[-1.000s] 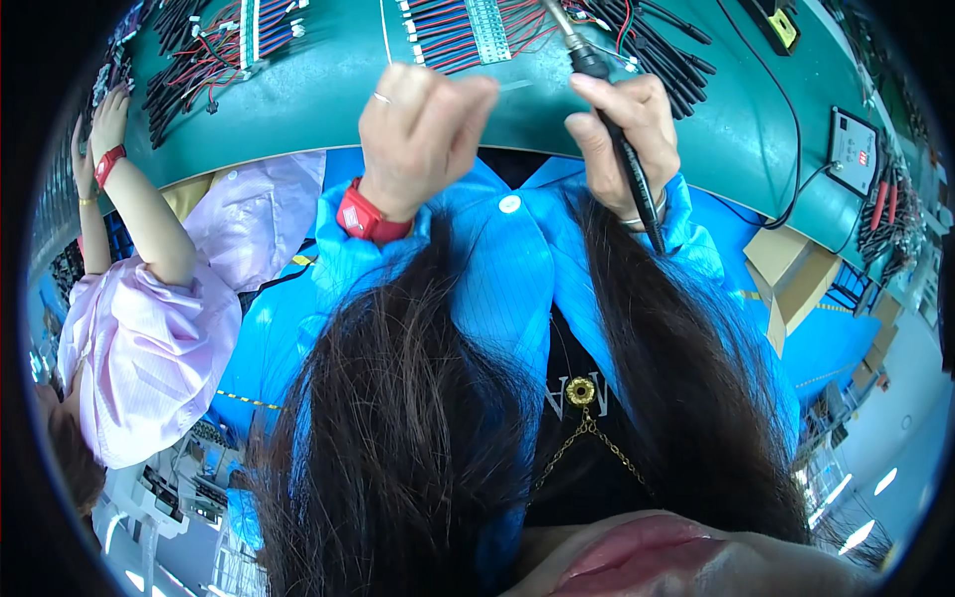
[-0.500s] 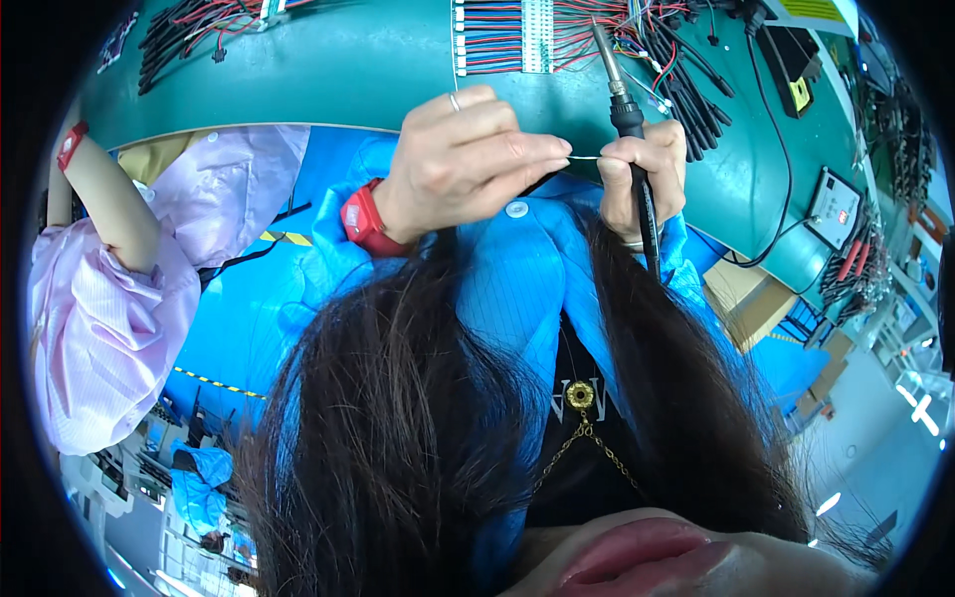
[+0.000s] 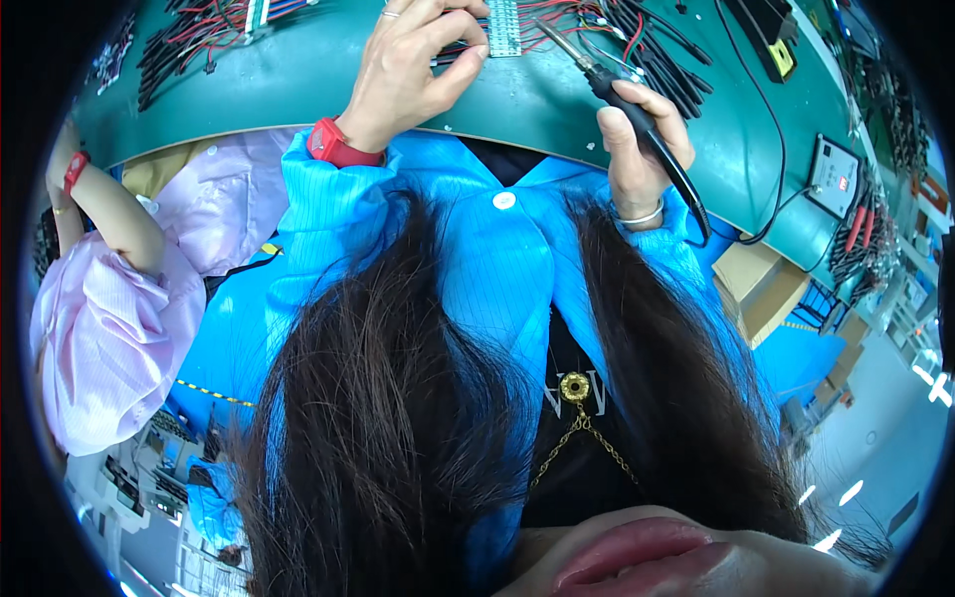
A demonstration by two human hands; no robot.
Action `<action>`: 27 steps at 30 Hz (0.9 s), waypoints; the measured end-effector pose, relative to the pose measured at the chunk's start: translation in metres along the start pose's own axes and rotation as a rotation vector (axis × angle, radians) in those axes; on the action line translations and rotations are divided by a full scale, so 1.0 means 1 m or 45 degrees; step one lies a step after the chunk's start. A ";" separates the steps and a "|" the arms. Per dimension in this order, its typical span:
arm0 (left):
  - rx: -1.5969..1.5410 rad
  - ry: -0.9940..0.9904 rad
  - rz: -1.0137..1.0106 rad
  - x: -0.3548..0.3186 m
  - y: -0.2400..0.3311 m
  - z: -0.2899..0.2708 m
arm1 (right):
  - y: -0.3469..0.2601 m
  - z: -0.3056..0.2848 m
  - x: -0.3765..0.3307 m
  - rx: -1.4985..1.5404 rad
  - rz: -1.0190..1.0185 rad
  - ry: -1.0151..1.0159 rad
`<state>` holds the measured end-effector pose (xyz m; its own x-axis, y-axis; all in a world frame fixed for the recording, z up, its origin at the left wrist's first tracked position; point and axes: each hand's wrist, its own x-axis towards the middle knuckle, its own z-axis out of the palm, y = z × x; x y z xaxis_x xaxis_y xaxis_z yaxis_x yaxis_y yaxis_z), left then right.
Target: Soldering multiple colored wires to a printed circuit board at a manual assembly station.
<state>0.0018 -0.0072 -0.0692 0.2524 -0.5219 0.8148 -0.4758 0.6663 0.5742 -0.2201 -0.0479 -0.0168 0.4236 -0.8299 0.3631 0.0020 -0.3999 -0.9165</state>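
Note:
My right hand (image 3: 647, 149) grips a black-handled soldering iron (image 3: 622, 93), its metal tip slanting up and left toward a pale strip of small circuit boards (image 3: 505, 30). My left hand (image 3: 403, 80) is just left of that strip, over the red, black and blue wires. Its thumb and a finger meet in a pinch; whatever is between them is too small to make out. Wires with black sleeves (image 3: 662, 55) fan out to the right of the strip. The upper edge of the picture cuts off part of the strip and my left fingertips.
A green worktop (image 3: 328, 85) carries another wire bundle (image 3: 189, 50) at the far left. On the right are a white control box (image 3: 834, 177) with a black cord, red-handled pliers (image 3: 859, 229) and a cardboard box (image 3: 761, 289) below. A co-worker's pink sleeve (image 3: 119, 328) is at left.
Both hands have parted and moved away from the body; the left went up and left to the board strip. The thin silvery wire between them is no longer visible. The iron now tilts left.

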 end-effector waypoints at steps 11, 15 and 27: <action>0.548 -0.626 -0.305 0.021 0.029 -0.015 | 0.013 -0.008 -0.004 -0.127 -0.053 0.160; 0.489 -0.662 -0.444 0.015 0.023 -0.023 | 0.015 -0.004 -0.005 -0.174 -0.013 0.137; 0.450 -0.645 -0.483 0.018 0.020 -0.022 | 0.015 0.000 -0.001 -0.208 0.036 0.087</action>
<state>0.0159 0.0084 -0.0409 0.0737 -0.9227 0.3784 -0.6987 0.2230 0.6798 -0.2203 -0.0528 -0.0313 0.3589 -0.8640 0.3532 -0.1584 -0.4293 -0.8892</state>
